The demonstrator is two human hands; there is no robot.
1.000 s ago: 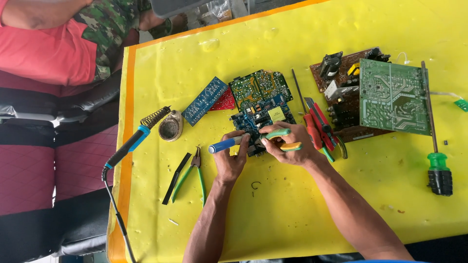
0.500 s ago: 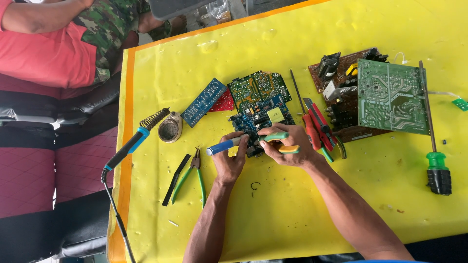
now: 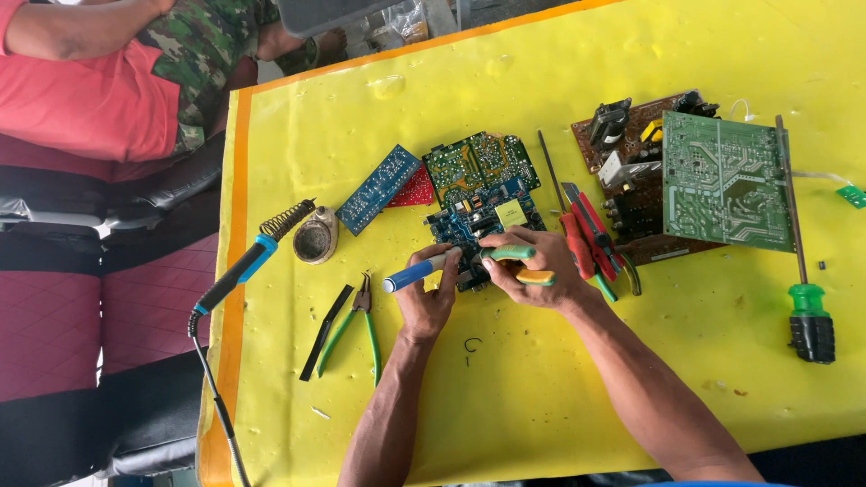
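left hand (image 3: 424, 293): fingers curled, gripping | right hand (image 3: 528, 266): fingers curled, gripping

Yellow-covered table (image 3: 631, 54): circuit boards (image 3: 726, 179), soldering iron (image 3: 236, 275), green pliers (image 3: 359, 323), green-handled screwdriver (image 3: 810, 316), red cutters (image 3: 591, 236) lie on it.

A bright yellow cover (image 3: 541, 415) with an orange edge (image 3: 236, 180) is lying over the work table and is filling most of the view. Even daylight is falling on it, and small wrinkles and bubbles are showing in the sheet. On the left, a seat with dark red quilted cushions (image 3: 54, 325) and black padding (image 3: 153, 424) is standing beside the table. Another person in a red shirt (image 3: 99, 99) and camouflage cloth (image 3: 198, 45) is sitting at the far left corner.
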